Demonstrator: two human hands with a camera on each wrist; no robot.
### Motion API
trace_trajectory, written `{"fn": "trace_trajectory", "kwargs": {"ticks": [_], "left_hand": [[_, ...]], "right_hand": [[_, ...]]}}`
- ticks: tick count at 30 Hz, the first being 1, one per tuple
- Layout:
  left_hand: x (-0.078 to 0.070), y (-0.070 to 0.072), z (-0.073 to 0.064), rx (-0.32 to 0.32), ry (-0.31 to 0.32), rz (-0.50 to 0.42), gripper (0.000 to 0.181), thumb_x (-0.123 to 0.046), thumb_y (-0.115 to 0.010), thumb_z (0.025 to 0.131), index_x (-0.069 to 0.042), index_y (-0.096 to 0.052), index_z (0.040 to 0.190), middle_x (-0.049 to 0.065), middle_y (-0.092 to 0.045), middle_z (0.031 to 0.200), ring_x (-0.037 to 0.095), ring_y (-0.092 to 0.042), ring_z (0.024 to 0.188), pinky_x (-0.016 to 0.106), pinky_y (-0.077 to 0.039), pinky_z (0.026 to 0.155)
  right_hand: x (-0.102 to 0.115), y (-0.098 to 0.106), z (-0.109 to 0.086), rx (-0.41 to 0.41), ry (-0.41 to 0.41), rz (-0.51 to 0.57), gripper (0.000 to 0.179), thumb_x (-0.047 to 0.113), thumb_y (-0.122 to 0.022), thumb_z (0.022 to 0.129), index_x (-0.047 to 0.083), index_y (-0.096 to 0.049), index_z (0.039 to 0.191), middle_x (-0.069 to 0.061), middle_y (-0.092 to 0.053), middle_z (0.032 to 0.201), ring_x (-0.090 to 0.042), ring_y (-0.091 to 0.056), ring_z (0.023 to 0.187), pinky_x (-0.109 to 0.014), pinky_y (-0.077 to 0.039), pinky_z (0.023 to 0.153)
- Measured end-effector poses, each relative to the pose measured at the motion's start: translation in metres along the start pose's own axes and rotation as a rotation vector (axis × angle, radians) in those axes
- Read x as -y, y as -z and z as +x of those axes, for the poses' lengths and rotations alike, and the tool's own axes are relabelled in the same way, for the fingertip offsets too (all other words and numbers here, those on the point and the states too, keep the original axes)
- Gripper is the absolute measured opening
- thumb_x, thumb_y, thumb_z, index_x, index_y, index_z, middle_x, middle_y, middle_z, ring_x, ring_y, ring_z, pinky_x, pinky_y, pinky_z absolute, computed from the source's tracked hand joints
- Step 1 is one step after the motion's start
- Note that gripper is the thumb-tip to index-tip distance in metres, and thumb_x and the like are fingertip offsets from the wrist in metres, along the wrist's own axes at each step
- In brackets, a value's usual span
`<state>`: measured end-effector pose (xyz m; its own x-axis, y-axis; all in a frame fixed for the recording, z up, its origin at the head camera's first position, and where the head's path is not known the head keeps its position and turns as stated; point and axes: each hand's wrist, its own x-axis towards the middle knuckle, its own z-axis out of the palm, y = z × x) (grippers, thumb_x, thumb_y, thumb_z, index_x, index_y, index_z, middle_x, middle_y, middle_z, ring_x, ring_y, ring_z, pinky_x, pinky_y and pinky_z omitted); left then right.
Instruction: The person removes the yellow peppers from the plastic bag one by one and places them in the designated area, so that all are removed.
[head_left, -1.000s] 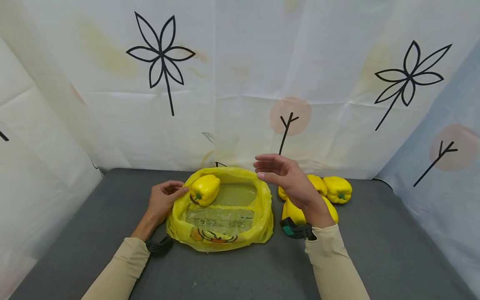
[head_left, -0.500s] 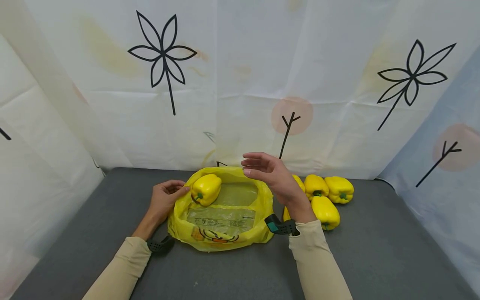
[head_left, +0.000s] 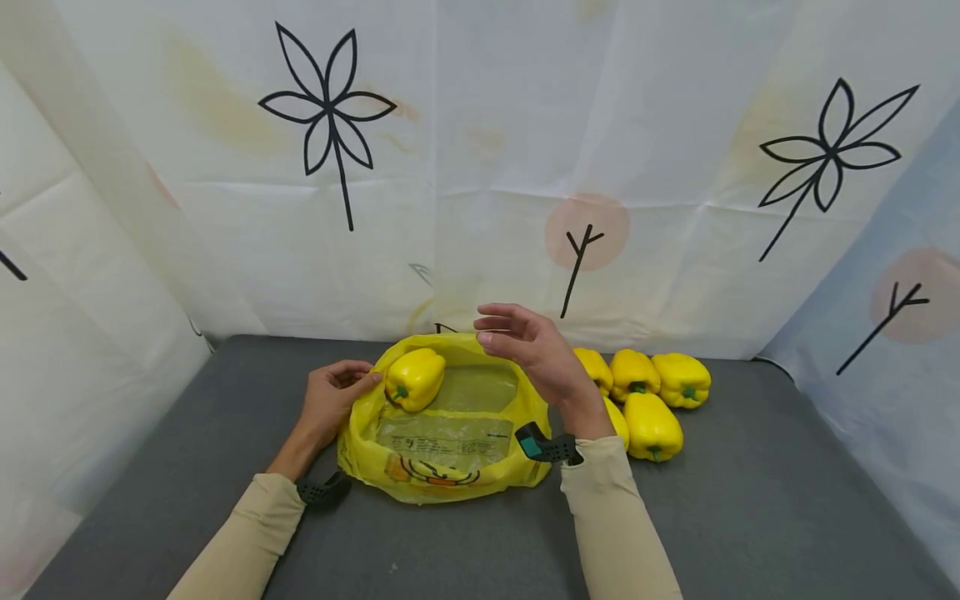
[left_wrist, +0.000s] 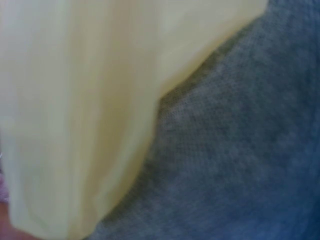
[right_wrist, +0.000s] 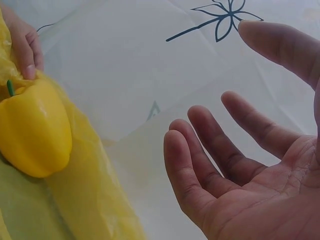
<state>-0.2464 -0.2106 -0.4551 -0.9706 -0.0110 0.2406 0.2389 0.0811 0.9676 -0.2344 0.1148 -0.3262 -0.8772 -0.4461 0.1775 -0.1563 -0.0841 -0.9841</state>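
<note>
A yellow plastic bag stands with its mouth spread wide on the dark tabletop. One yellow bell pepper lies at its left inner side, green stem toward the near side. My left hand pinches the bag's left rim beside that pepper. Over the bag's far right rim hovers my right hand, fingers apart and gently bent, holding nothing. The right wrist view shows the palm of this right hand with the bagged pepper off to its left. Blurred bag film fills much of the left wrist view.
Several loose yellow bell peppers sit clustered on the table to the right of the bag, partly behind the right forearm. A white patterned cloth hangs behind the table, with more cloth at both sides.
My right hand has shifted left from in front of the loose peppers to above the bag's right rim, exposing more of them. My left hand keeps its hold on the rim.
</note>
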Motion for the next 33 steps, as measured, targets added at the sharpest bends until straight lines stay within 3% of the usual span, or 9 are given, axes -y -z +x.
{"fn": "trace_trajectory", "kwargs": {"ticks": [11, 17, 26, 30, 33], "left_hand": [[0.0, -0.001, 0.0, 0.003, 0.007, 0.006, 0.03, -0.009, -0.074, 0.094, 0.013, -0.067, 0.114, -0.004, -0.07, 0.087, 0.01, -0.066, 0.077, 0.023, -0.059, 0.068], [-0.002, -0.001, 0.0, 0.009, 0.02, -0.004, 0.028, -0.004, -0.072, 0.095, 0.016, -0.065, 0.112, -0.004, -0.069, 0.085, 0.009, -0.066, 0.076, 0.023, -0.059, 0.067], [-0.004, -0.001, 0.001, 0.003, 0.014, 0.006, 0.029, -0.008, -0.074, 0.094, 0.014, -0.067, 0.113, -0.004, -0.07, 0.086, 0.009, -0.066, 0.076, 0.023, -0.059, 0.068], [-0.019, -0.003, -0.005, 0.024, 0.002, 0.008, 0.028, -0.004, -0.072, 0.095, 0.017, -0.065, 0.111, 0.001, -0.07, 0.086, 0.009, -0.066, 0.076, 0.023, -0.059, 0.067], [-0.02, -0.003, -0.006, 0.025, 0.006, 0.005, 0.027, -0.002, -0.071, 0.095, 0.018, -0.065, 0.111, 0.001, -0.07, 0.086, 0.009, -0.066, 0.075, 0.023, -0.059, 0.067]], "right_hand": [[-0.015, -0.002, 0.006, -0.025, -0.056, 0.039, 0.046, 0.003, -0.061, 0.1, 0.0, -0.05, 0.145, -0.024, -0.05, 0.142, -0.031, -0.054, 0.125, -0.042, -0.046, 0.108], [-0.023, -0.001, 0.008, -0.034, -0.076, 0.046, 0.046, 0.005, -0.062, 0.1, 0.0, -0.051, 0.144, -0.03, -0.045, 0.146, -0.032, -0.054, 0.126, -0.046, -0.043, 0.11], [-0.041, -0.006, 0.015, -0.024, -0.12, -0.016, 0.052, 0.009, -0.066, 0.098, -0.001, -0.049, 0.146, -0.029, -0.047, 0.144, -0.033, -0.055, 0.123, -0.059, -0.036, 0.113], [-0.051, -0.013, 0.018, -0.025, -0.16, -0.082, 0.056, 0.014, -0.07, 0.097, 0.003, -0.049, 0.148, -0.022, -0.048, 0.146, -0.035, -0.051, 0.129, -0.056, -0.038, 0.112], [-0.058, -0.022, 0.021, -0.054, -0.184, -0.139, 0.057, 0.019, -0.074, 0.095, 0.008, -0.052, 0.146, -0.016, -0.05, 0.146, -0.035, -0.049, 0.132, -0.053, -0.042, 0.109]]}}
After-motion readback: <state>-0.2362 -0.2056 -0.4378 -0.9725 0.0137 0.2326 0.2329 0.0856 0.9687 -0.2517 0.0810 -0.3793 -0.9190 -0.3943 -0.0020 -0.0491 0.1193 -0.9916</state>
